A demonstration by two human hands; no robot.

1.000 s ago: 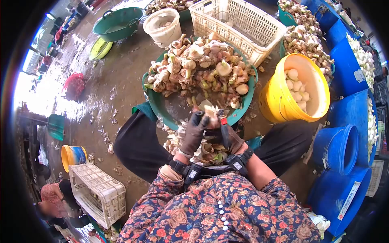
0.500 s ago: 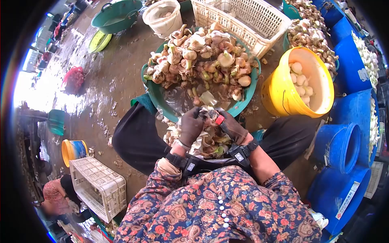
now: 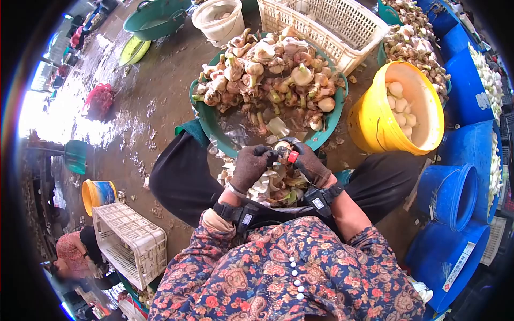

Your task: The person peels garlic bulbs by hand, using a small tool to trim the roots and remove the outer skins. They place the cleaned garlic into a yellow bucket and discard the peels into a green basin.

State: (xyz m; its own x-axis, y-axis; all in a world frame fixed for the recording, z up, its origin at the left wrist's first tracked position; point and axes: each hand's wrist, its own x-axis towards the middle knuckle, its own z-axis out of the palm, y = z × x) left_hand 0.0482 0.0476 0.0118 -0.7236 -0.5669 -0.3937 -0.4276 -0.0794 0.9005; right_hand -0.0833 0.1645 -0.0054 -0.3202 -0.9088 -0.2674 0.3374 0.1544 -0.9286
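My left hand (image 3: pixel 254 167), in a dark glove, is closed with its fingertips pinched at the near edge of the green basin (image 3: pixel 213 128). What it pinches is too small to make out. My right hand (image 3: pixel 309 162), gloved with a red band on a finger, is closed around a pale garlic bulb (image 3: pixel 282 145). The two hands nearly touch. Beyond them, the basin holds a heap of unpeeled garlic (image 3: pixel 267 69). Loose skins (image 3: pixel 273 184) lie below my hands, between my knees. Peeled white bulbs (image 3: pixel 401 109) sit in the yellow bucket (image 3: pixel 367 120) at the right.
A cream crate (image 3: pixel 326 40) and a white bucket (image 3: pixel 218 24) stand behind the basin. Blue buckets (image 3: pixel 440 190) line the right side. Another crate (image 3: pixel 131 243) is at lower left, near another person (image 3: pixel 75 254). A red net bag (image 3: pixel 99 100) lies on the wet floor.
The skin around the bulb at my right hand has come away, showing a paler surface. My left hand has shifted slightly left and down. The whole view has moved a little.
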